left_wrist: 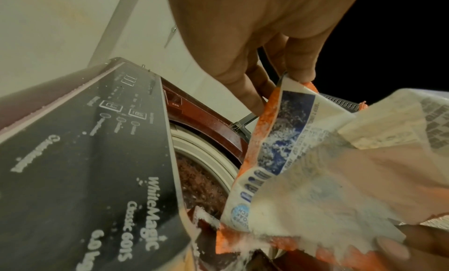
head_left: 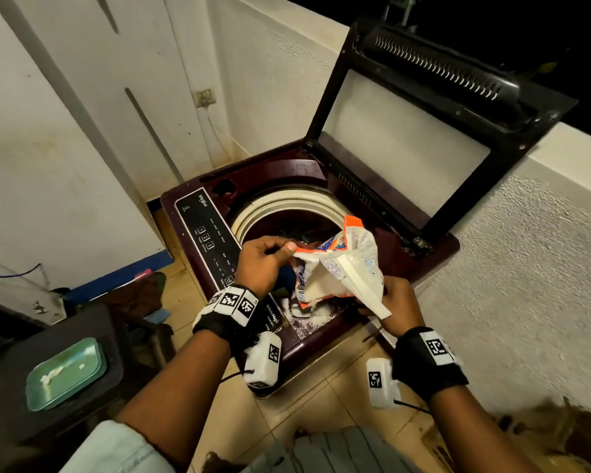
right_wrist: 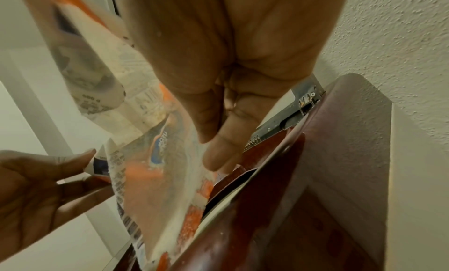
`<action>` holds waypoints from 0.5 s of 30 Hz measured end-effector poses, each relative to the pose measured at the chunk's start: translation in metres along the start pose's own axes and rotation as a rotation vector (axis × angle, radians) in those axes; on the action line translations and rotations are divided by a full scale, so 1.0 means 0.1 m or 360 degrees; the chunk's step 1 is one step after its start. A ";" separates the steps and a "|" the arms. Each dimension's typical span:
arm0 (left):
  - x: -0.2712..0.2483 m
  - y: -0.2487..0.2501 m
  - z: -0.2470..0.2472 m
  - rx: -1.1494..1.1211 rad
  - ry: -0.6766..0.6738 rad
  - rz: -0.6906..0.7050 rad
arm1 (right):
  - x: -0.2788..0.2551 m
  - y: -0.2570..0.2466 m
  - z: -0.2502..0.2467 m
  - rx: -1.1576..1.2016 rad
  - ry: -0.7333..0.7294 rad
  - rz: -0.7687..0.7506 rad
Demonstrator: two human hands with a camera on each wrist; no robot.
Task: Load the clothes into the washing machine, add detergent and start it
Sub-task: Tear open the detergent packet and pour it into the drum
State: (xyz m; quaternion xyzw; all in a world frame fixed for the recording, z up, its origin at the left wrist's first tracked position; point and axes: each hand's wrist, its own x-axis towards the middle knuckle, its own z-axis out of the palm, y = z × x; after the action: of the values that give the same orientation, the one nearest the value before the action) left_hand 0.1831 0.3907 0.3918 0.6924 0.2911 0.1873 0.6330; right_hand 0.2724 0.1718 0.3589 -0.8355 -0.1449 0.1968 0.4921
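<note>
A maroon top-loading washing machine (head_left: pixel 434 254) stands with its lid (head_left: pixel 403 145) raised; dark clothes (head_left: pixel 307 233) lie in the drum. Over the front rim I hold an orange, white and blue detergent pouch (head_left: pixel 342 268), tipped mouth down. My left hand (head_left: pixel 267 261) pinches one upper corner of the pouch (left_wrist: pixel 316 169). My right hand (head_left: pixel 400 302) grips its lower right edge, and in the right wrist view the right hand (right_wrist: pixel 218 150) has its fingers on the pouch (right_wrist: pixel 155 179). White powder (head_left: pixel 314 319) lies spilled around the detergent tray at the machine's front, and powder (left_wrist: pixel 240 250) shows at the pouch mouth.
The black control panel (head_left: pixel 212 240) runs along the machine's left side, dusted with powder. A textured white wall (head_left: pixel 526 268) stands close on the right. A green tray (head_left: pixel 65 373) sits on a dark surface at the left. Tiled floor (head_left: pixel 335 397) lies below.
</note>
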 end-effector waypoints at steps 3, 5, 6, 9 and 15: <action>-0.03 0.00 0.04 0.0010 0.0002 0.0029 | 0.03 0.04 0.00 0.0029 -0.0005 -0.0020; -0.04 0.01 0.04 0.0004 0.0017 0.0070 | 0.03 0.02 -0.02 -0.0039 -0.0003 -0.0096; -0.04 0.01 0.03 -0.0004 0.0032 0.0080 | 0.03 0.01 -0.03 -0.0055 0.0003 -0.0127; -0.06 0.00 0.02 -0.0018 0.0060 0.0084 | 0.02 -0.02 -0.03 -0.0047 0.0032 -0.0170; -0.09 0.05 0.05 0.0020 0.0042 0.0128 | 0.00 0.04 -0.07 -0.0034 0.0021 -0.0226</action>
State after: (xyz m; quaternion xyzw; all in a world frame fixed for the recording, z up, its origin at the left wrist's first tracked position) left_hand 0.1804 0.3805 0.3966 0.7049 0.2726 0.2199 0.6168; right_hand 0.2761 0.1647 0.3580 -0.8296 -0.2028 0.1543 0.4967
